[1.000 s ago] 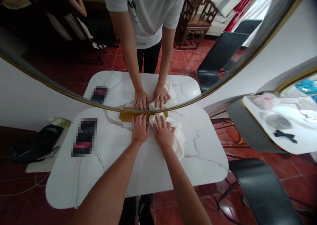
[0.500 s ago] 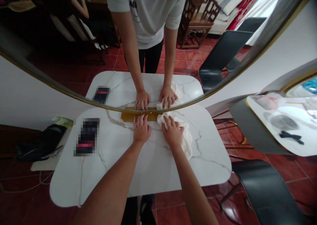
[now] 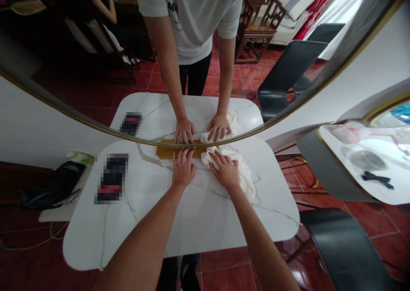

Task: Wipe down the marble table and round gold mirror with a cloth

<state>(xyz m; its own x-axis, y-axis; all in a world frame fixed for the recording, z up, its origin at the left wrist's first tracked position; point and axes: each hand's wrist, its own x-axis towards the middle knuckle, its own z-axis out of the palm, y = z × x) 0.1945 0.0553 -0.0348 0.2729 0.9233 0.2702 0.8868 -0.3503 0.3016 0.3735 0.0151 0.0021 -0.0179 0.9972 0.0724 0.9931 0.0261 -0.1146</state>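
My left hand point(image 3: 183, 170) rests on the flat gold base point(image 3: 164, 152) under the mirror, its fingers stretched forward and a little apart. Beside it, my right hand point(image 3: 226, 171) presses down on a bunched white cloth point(image 3: 246, 179), fingers bent over its near-left part. The cloth covers the right end of the gold base and trails onto the white marbled table point(image 3: 205, 233). Both hands and the cloth also appear reflected in the large mirror point(image 3: 205, 80).
A dark, pixelated flat object point(image 3: 112, 178) lies on the table's left. At the right are a black chair point(image 3: 344, 244) and a second white table point(image 3: 399, 193) bearing several items. A black bag point(image 3: 53, 184) sits at far left. The mirror's gold rim point(image 3: 272, 124) curves above my hands.
My right hand has shifted slightly right and turned, and the white cloth has spread to the right with it. My left hand stays in place on the gold base.
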